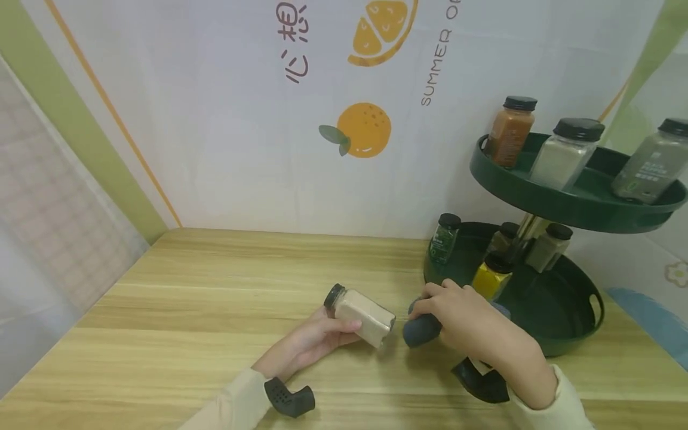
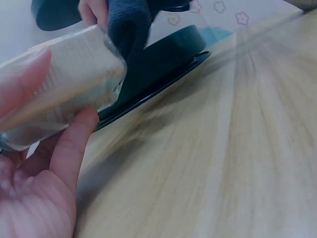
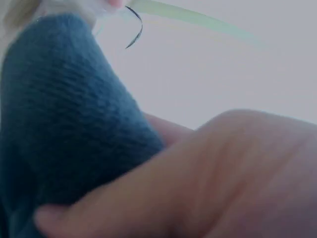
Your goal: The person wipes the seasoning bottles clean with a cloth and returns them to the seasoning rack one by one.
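Note:
My left hand (image 1: 317,340) grips a clear spice jar (image 1: 362,313) of pale powder, tilted on its side above the table, its black lid to the upper left. In the left wrist view, the thumb and fingers wrap the glass jar (image 2: 64,74) and its base points toward the cloth. A dark blue-grey cloth (image 1: 421,328) is bunched in my right hand (image 1: 457,313), just right of the jar's base. Up close in the right wrist view, the fuzzy cloth (image 3: 74,109) is held between thumb and fingers. A small gap shows between cloth and jar in the head view.
A dark green two-tier round rack (image 1: 570,322) stands at the right. Its upper tray (image 1: 580,209) bears an orange-brown jar (image 1: 510,134) and two other jars. Several small jars, one a yellow jar (image 1: 490,278), stand in the lower tray. A printed white curtain (image 1: 242,149) hangs behind the wooden table (image 1: 215,286).

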### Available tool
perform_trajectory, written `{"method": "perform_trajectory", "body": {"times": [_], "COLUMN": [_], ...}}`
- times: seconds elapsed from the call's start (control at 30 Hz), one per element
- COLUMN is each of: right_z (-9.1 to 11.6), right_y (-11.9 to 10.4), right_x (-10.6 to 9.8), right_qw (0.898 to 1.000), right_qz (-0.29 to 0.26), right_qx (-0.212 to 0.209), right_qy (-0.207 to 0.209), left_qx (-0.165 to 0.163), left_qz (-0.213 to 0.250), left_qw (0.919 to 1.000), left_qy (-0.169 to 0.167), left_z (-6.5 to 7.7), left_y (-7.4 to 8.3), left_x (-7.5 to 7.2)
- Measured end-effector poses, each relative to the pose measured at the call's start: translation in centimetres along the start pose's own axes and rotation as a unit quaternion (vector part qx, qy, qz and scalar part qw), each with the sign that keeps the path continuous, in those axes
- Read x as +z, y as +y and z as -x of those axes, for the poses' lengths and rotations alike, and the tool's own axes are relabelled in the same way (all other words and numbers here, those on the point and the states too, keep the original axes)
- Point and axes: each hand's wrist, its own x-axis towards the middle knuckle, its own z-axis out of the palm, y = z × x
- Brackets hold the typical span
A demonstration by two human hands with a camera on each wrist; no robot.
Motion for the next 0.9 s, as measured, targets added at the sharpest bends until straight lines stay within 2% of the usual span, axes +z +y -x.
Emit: {"method": "perform_trajectory", "body": {"times": [0.1,0.27,0.4,0.5,0.63,0.9], "right_z": [0.0,-0.6,-1.5,-2.0,-2.2,-1.5], "right_y": [-0.1,-1.4,-2.9,-3.7,-4.2,-3.1], "right_x": [-0.2,0.4,1.7,2.7,3.5,2.2], "right_qw": [0.999,0.991,0.983,0.983,0.984,0.992], "right_qz": [0.006,-0.008,-0.015,-0.006,0.001,-0.058], "right_qx": [0.007,-0.041,-0.069,-0.078,-0.081,-0.065], "right_qy": [0.034,0.131,0.168,0.167,0.157,0.094], "left_qx": [-0.001,-0.001,0.003,0.012,0.018,0.012], "left_qz": [0.003,-0.034,-0.07,-0.093,-0.105,-0.066], "left_qw": [0.9999,0.9985,0.9954,0.9921,0.9905,0.9956], "left_qy": [-0.012,-0.043,-0.065,-0.082,-0.087,-0.065], "left_z": [-0.1,-0.4,-0.5,-0.6,-0.5,-0.3], "left_y": [0.0,-0.1,-0.2,-0.4,-0.4,0.0], "left_x": [0.0,0.0,-0.3,-0.4,-0.3,0.0]}}
